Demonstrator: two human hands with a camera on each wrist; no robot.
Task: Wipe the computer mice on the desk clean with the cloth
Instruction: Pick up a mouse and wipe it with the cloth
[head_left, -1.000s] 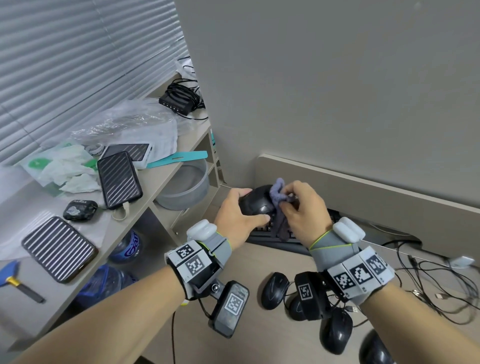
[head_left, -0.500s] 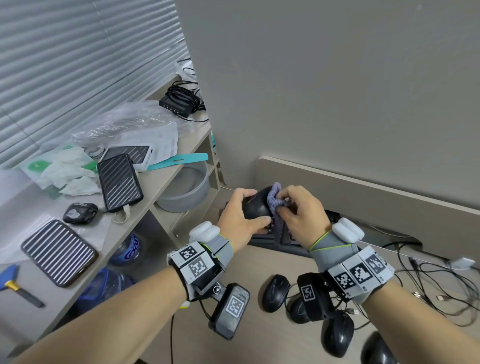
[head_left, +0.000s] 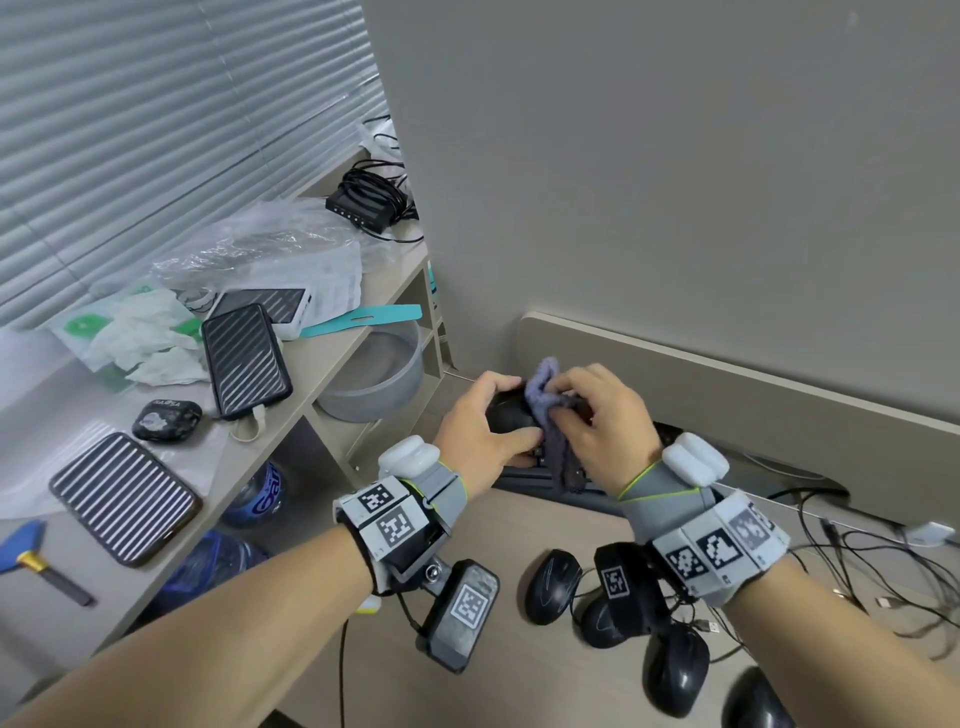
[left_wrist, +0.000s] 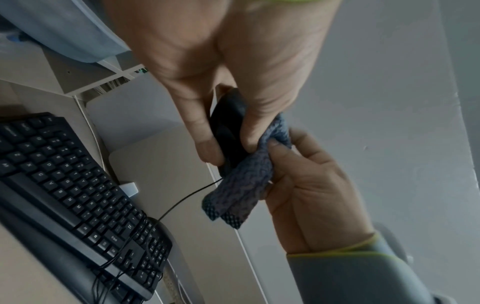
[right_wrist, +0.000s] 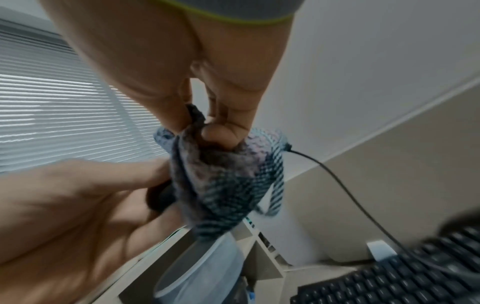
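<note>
Hands, both occupied: left hand (head_left: 480, 426) grips black mouse (left_wrist: 227, 127) above keyboard (left_wrist: 78, 195); right hand (head_left: 602, 426) pinches grey cloth (left_wrist: 244, 179) against it.
Four more mice (head_left: 551, 586) wait on my desk (head_left: 519, 675). Risk: trailing cable (right_wrist: 350, 195) snagging keys and jerking the mouse from my grip.

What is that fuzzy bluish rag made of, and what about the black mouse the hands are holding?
The bluish-grey wiping cloth looks like soft woven or knitted fabric, perhaps microfibre: it crumples, folds over itself and shows a fine checked weave at its edges. The black corded computer mouse, gripped by the left hand, looks like hard moulded plastic with a slight sheen; it keeps its rounded shape. The right hand pinches the cloth.
</note>
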